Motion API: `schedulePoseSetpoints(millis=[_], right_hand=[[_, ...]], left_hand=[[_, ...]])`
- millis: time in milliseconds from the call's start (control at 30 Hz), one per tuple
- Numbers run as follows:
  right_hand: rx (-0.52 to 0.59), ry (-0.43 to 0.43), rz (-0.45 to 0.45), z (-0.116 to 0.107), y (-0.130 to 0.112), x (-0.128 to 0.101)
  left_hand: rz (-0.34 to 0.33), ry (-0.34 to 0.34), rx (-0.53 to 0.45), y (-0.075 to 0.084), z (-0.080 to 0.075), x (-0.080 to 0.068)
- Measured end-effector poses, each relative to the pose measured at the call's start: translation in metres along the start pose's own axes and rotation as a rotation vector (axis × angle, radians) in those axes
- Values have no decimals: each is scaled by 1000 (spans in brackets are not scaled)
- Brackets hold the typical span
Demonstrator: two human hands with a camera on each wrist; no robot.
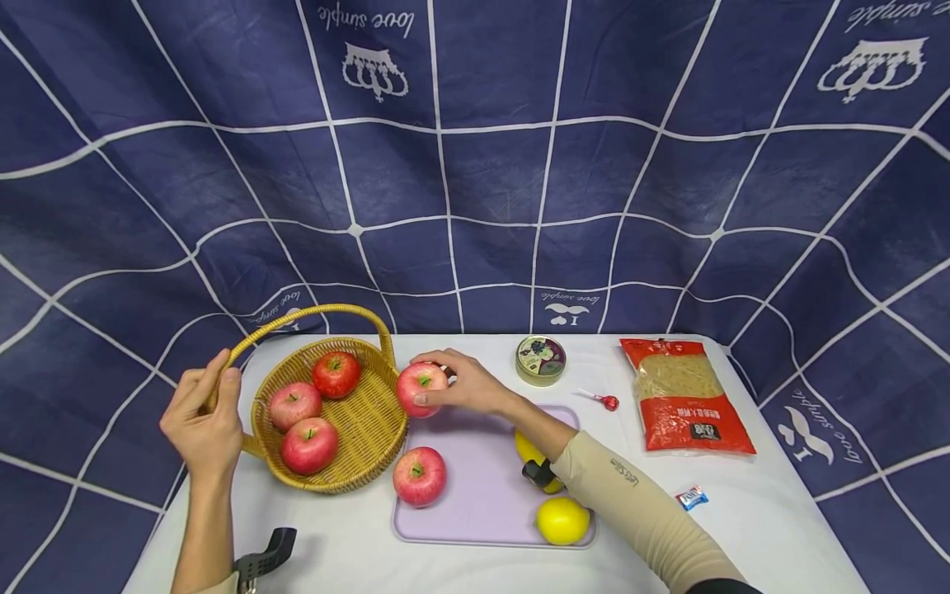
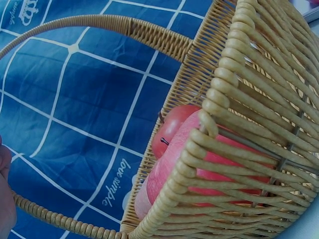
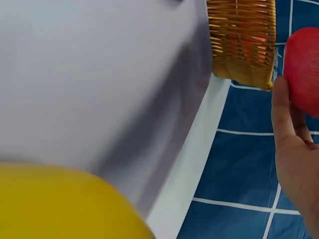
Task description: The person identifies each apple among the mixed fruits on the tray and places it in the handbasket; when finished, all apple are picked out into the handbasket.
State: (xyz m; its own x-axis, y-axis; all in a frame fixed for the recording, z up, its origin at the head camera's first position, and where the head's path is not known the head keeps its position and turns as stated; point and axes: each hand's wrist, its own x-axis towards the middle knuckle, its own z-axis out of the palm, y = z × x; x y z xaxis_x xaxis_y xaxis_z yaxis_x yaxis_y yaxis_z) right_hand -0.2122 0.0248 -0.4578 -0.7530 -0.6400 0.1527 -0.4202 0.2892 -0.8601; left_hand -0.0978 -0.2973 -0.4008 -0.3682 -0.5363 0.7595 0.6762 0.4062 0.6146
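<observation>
Here, the right hand (image 1: 463, 385) curls its fingers and thumb around a red apple (image 1: 421, 388), holding it just beside the rim of a wicker basket (image 1: 371, 425) at the far edge of a lilac cutting board (image 1: 482, 487). The left hand (image 1: 204, 417) is wrapped around the basket's arched handle (image 1: 312, 313) at its near-left end, fingers closed on the cane. Three more red apples lie inside the basket (image 1: 336, 373) (image 1: 294, 405) (image 1: 308, 445), close together. A fifth apple (image 1: 419, 475) sits on the board's left side, just beside the basket. Two lemons rest on the board's right side: one (image 1: 562, 520) at the near corner, the other (image 1: 530, 452) partly hidden behind the right forearm, which wears a beige sleeve. Beyond the board stand a round tin (image 1: 540, 360) and a red lollipop (image 1: 604, 401); farther right lie a red packet of noodles (image 1: 683, 396) and a small wrapped sweet (image 1: 691, 497). All rest on a white table (image 1: 779, 511) against a navy checked cloth backdrop (image 1: 475, 165).
</observation>
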Motion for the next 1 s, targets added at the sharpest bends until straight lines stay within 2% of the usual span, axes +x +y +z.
schedulePoseSetpoints(millis=[300, 633, 833, 1000], right_hand=[[85, -59, -32, 7, -3, 6], [107, -94, 28, 9, -6, 7], [18, -134, 7, 6, -14, 7], [-116, -159, -52, 4, -17, 7]], left_hand=[[4, 2, 8, 0, 0, 0], [1, -2, 6, 1, 0, -1], [0, -2, 7, 1, 0, 0], [-4, -2, 7, 1, 1, 0]])
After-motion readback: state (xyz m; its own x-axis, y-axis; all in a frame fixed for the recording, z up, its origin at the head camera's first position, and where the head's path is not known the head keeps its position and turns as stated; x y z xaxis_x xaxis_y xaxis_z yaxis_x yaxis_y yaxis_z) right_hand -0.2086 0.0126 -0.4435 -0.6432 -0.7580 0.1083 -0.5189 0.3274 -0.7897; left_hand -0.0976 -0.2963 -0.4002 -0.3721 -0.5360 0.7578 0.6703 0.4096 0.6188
